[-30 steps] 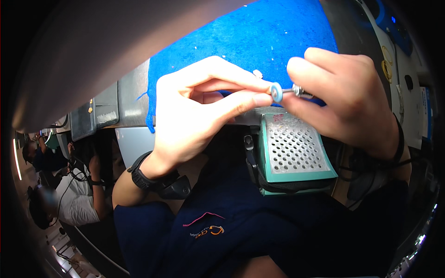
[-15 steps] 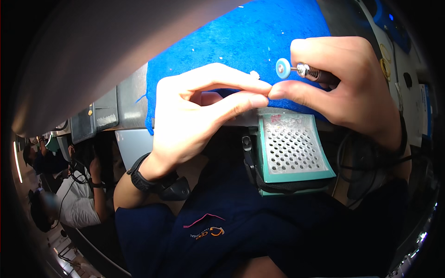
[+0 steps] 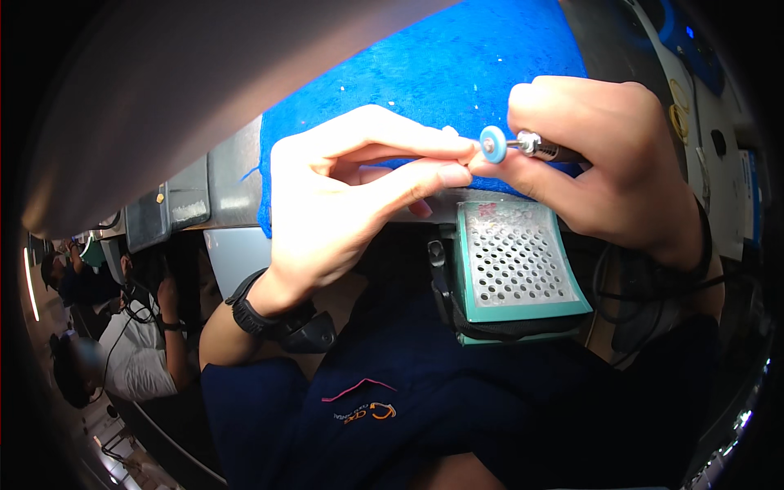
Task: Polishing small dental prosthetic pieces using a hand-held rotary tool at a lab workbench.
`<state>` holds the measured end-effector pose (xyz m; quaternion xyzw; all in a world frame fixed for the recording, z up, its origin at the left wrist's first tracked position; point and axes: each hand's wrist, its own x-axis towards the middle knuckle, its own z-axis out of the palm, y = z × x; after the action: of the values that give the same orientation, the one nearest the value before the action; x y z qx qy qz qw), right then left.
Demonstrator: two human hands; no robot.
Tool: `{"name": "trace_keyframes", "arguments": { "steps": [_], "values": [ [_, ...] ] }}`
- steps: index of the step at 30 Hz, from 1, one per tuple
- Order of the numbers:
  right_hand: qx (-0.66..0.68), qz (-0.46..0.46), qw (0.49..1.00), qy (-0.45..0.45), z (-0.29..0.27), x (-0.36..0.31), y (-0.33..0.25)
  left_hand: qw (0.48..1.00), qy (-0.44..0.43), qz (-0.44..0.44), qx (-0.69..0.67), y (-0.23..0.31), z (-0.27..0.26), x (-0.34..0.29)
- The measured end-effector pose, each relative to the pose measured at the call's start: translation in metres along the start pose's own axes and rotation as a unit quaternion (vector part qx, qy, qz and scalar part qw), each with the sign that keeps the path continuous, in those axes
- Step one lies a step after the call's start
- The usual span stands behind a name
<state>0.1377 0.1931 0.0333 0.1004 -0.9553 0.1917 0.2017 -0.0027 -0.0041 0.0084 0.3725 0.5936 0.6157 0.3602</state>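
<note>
My left hand (image 3: pixel 335 180) is pinched over a blue cloth (image 3: pixel 433 69), thumb against fingers. Whatever lies between those fingertips is too small or hidden to make out. My right hand (image 3: pixel 612 155) is wrapped round a rotary handpiece (image 3: pixel 535 146), which carries a small light-blue wheel (image 3: pixel 492 144). The wheel sits right by the left fingertips; whether it touches anything there I cannot tell. My right thumb reaches to the left fingertips beneath the wheel. A small whitish bit (image 3: pixel 449 131) shows just beyond the left index finger.
A green-framed box with a perforated metal top (image 3: pixel 523 269) stands below the hands at the bench edge. Black cables (image 3: pixel 637 290) hang beside it. A large blurred shape (image 3: pixel 188 106) covers the upper left. Another person (image 3: pixel 139 359) sits at lower left.
My right hand has lowered slightly, bringing the handpiece down and tilting its wheel in towards the left fingertips. The left hand has shifted only a little.
</note>
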Motion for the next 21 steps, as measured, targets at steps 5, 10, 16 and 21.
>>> {"name": "trace_keyframes", "arguments": {
  "steps": [5, 10, 16, 21],
  "values": [
    [-0.022, -0.027, 0.999, 0.014, 0.003, 0.002, -0.001, 1.000, 0.016, 0.007, -0.015, 0.001, -0.001, 0.000],
    [-0.062, -0.045, 0.997, 0.033, 0.005, -0.001, -0.001, 1.000, 0.016, -0.003, -0.001, 0.001, -0.001, 0.000],
    [-0.088, -0.056, 0.993, 0.048, 0.016, -0.002, -0.002, 1.000, 0.005, -0.006, 0.010, -0.009, -0.009, -0.002],
    [-0.096, -0.045, 0.994, 0.036, 0.024, 0.000, -0.003, 1.000, -0.008, -0.011, 0.022, -0.013, -0.017, -0.001]
  ]
}}
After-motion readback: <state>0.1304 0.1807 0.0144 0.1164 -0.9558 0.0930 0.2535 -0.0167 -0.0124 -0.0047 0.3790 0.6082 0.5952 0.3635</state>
